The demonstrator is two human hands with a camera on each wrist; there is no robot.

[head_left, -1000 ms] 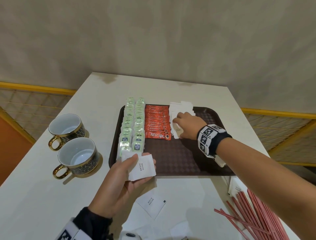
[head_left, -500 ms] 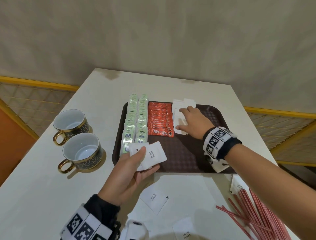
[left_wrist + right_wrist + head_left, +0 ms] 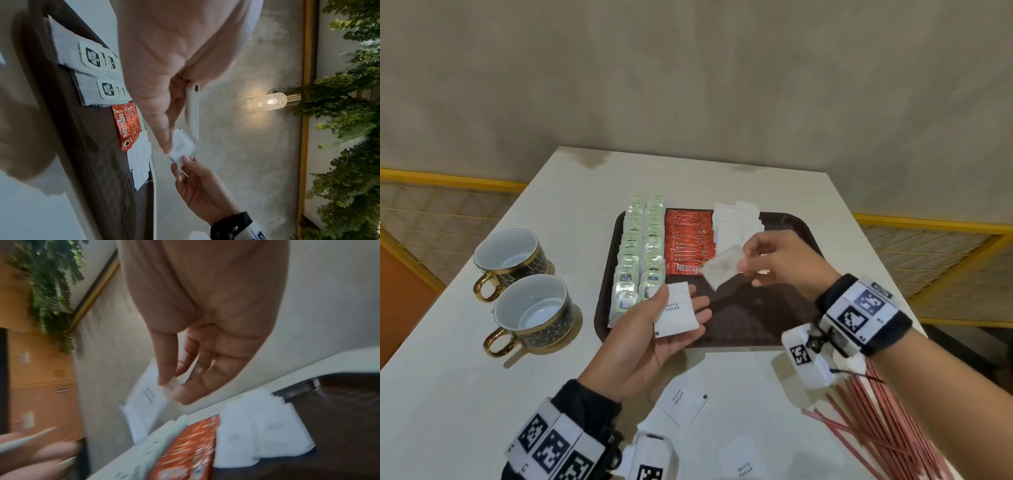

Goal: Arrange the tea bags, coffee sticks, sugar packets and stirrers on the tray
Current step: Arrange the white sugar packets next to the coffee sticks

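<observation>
A dark brown tray (image 3: 756, 318) holds two rows of green tea bags (image 3: 642, 253), a row of red coffee sticks (image 3: 690, 240) and a row of white sugar packets (image 3: 734, 224). My left hand (image 3: 681, 301) hovers over the tray's near edge, its thumb pinning a white sugar packet (image 3: 678, 323) against the fingers; the left wrist view shows that packet (image 3: 192, 112) edge-on. My right hand (image 3: 744, 260) is raised above the tray, pinching the corner of another sugar packet (image 3: 720, 272), also seen in the right wrist view (image 3: 147, 397). Red stirrers (image 3: 876, 431) lie on the table at the near right.
Two loose sugar packets (image 3: 683, 406) (image 3: 743, 460) lie on the white table in front of the tray. Two gold-handled cups (image 3: 508, 257) (image 3: 532, 310) stand left of the tray. The tray's right half (image 3: 784, 274) is bare. A wall rises behind the table.
My right hand lifted off the sugar row on the tray and drew back toward my left hand. It now pinches a packet in the air. The left hand stays put with its packet.
</observation>
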